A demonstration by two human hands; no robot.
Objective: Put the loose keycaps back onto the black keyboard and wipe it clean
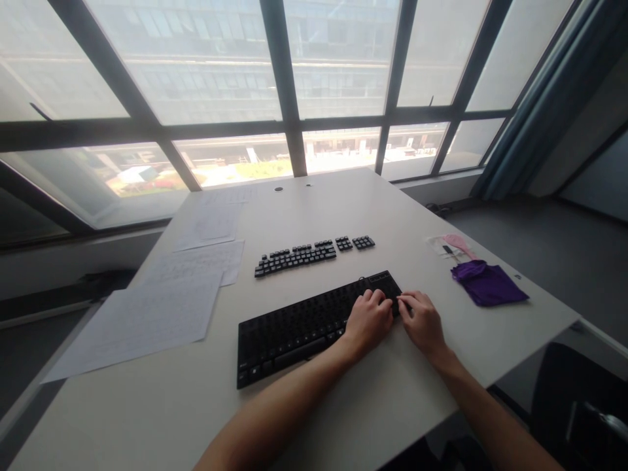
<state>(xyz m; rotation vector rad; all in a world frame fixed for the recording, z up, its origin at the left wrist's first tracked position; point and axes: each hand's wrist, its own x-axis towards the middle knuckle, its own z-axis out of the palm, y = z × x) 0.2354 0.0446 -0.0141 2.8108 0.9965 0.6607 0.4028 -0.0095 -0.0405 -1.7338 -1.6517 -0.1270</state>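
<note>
A black computer keyboard [294, 333] lies slanted on the white desk in front of me. Most of its upper rows look stripped of keycaps; several keys show along its bottom edge. My left hand [369, 318] rests over its right part, fingers curled, the tips largely hidden. Beside it, my right hand [420, 320] is closed in a pinch at the keyboard's right edge. Whatever either hand holds is too small or hidden to make out. Beyond the keyboard, loose black keycaps [299, 257] are laid out in keyboard order, in separate blocks.
Sheets of paper [142, 327] spread along the left side of the white desk [373, 405]. A purple cloth pouch [490, 284] lies at the right, with a pink item [460, 244] behind it. Large windows stand past the far edge. A dark chair [579, 386] is at lower right.
</note>
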